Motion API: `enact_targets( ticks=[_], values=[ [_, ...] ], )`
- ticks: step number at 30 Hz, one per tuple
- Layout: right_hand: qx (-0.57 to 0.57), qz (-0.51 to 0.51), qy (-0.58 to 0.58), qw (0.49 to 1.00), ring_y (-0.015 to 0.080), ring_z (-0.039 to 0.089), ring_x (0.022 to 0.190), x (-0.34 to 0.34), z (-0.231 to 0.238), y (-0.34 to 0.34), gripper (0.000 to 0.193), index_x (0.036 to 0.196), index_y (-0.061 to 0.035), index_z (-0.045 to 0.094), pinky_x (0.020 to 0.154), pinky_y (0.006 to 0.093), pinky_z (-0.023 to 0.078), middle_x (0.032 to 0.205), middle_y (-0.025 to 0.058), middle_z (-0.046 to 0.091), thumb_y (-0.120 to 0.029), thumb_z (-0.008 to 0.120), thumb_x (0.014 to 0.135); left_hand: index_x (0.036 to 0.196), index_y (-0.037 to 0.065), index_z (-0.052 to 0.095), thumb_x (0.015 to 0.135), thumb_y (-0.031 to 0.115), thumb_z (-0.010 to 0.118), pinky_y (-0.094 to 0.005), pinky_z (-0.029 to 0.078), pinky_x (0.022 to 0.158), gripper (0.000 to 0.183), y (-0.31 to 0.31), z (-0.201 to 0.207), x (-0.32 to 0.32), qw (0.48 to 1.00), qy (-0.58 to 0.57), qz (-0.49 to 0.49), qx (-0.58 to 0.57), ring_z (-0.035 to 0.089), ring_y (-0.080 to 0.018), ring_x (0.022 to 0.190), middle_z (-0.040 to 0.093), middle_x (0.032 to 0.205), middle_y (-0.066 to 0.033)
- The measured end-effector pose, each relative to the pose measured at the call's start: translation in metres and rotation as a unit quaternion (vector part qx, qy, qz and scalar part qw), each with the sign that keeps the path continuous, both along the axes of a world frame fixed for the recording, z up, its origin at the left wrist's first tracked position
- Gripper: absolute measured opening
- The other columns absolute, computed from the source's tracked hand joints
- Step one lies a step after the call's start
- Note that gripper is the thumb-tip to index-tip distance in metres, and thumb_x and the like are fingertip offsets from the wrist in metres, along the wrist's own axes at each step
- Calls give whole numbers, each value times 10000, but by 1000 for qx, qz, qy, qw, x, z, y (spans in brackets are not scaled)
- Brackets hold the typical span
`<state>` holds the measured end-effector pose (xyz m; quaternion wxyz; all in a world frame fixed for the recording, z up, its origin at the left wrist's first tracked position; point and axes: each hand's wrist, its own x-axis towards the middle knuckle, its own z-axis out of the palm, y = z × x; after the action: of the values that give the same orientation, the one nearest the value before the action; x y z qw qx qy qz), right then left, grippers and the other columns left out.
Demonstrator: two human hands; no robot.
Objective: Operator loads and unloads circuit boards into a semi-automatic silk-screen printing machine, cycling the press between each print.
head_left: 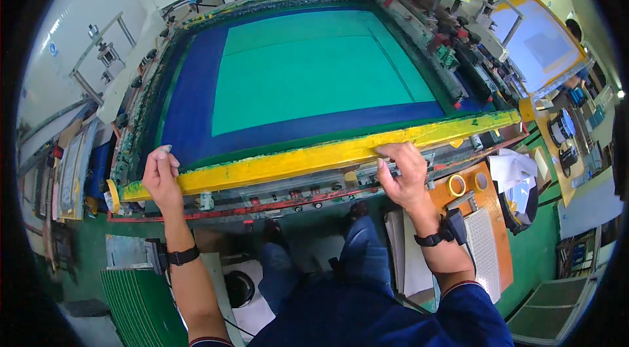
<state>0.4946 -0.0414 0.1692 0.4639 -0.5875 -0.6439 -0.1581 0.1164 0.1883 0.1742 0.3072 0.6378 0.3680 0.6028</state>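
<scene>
A large printing screen lies in a machine before me, its frame crusted with green ink. The mesh [321,72] is bright green in the middle with a dark blue border. Along its near side runs a yellow frame bar [295,161]. My left hand [162,175] is at the bar's left part, fingers curled toward the thumb; whether something small is between them is hidden. Right of the bar's middle, my right hand [405,173] rests its bent fingers at the yellow edge, the thumb held apart below, nothing visible in it.
At the right stands an orange-topped table [498,242] with tape rolls [457,184] and a perforated white sheet [482,252]. A yellow-framed screen [537,45] leans behind it. Metal clamps [452,65] line the machine's right side. Green ridged panels [141,308] are at the lower left.
</scene>
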Motion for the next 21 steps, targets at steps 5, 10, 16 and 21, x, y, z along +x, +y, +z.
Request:
enact_targets(
  ticks=[5,10,16,21],
  values=[
    [2,2,-12,1000,292,616,773,-6,0,-1,223,925,-31,631,673,363,483,880,124,654,-7,640,704,959,-2,610,968,117,457,-191,313,522,194,-7,5,-2,1000,-7,1,10,408,-43,588,521,697,0],
    [-13,19,-6,1000,308,614,822,-7,0,-8,255,946,-14,626,713,373,482,927,137,645,26,628,694,960,7,621,949,95,477,-215,348,555,169,-16,7,3,998,36,-26,40,443,-69,619,538,703,-16],
    [-47,75,-25,996,306,616,771,-14,5,-12,204,896,-5,626,702,363,481,865,145,645,37,590,700,894,-14,632,846,74,586,-265,412,539,110,-50,0,17,976,170,-79,113,529,-141,589,577,689,-81],
    [-45,131,-75,987,276,615,734,-20,-15,-27,182,868,-20,624,653,359,500,838,114,647,-25,634,686,848,41,644,715,74,666,-325,475,547,139,-98,-10,33,875,283,-233,317,590,-246,615,603,708,-87]
  ],
)
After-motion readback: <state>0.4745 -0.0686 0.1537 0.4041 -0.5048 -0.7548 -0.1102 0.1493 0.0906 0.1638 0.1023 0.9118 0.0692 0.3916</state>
